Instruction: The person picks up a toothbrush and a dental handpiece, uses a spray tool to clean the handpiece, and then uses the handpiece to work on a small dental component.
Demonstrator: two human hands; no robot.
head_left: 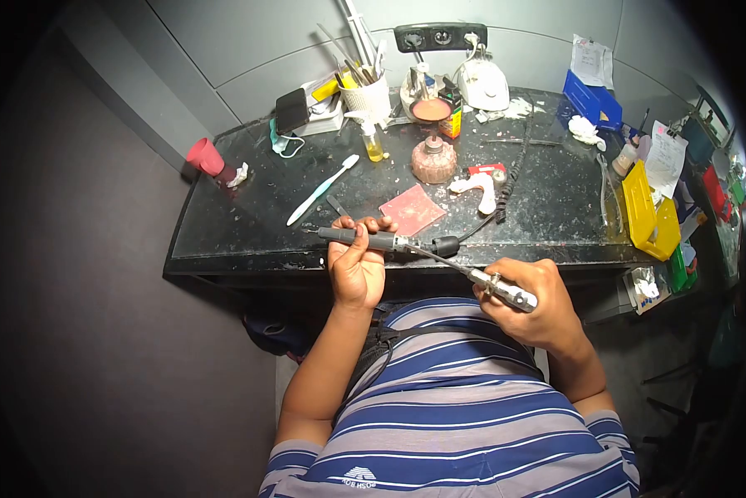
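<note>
Currently, L hand (359,272) has fingers + thumb closed round a dark pen-shaped tool (380,241), near front edge of black table (240,224). R hand (532,303) grips silver tool (506,292), its thin shaft reaching dark one's near end; contact unclear. Pink sheet (413,209) lies just beyond.

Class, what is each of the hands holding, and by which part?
The left hand holds a dark cylindrical tool around its body; the right hand holds a silver tool by its handle.
</note>
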